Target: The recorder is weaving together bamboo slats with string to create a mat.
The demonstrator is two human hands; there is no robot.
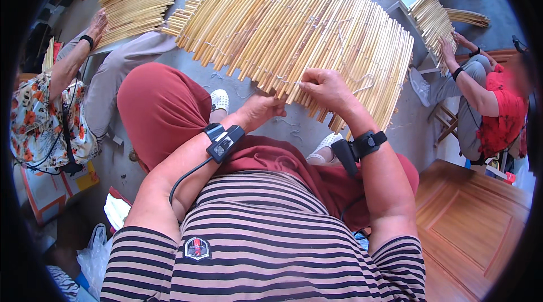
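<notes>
A wide mat of pale yellow reed sticks (271, 24), bound side by side with rows of thin white string, spreads out in front of my knees. At its near edge my left hand (263, 110) is closed around the stick ends from below, its fingertips partly hidden by them. Just to the right, my right hand (328, 88) pinches thumb against forefinger over the sticks, with a bit of whitish string at the fingertips. A loose string end (365, 84) lies on the mat to the right of that hand.
Co-workers sit on both sides, with smaller reed mats at the left (138, 7) and right (432, 22). Loose reeds (466, 17) lie beyond the right mat. A brown wooden panel (475, 223) stands at my lower right; string scraps (291, 123) lie on the floor.
</notes>
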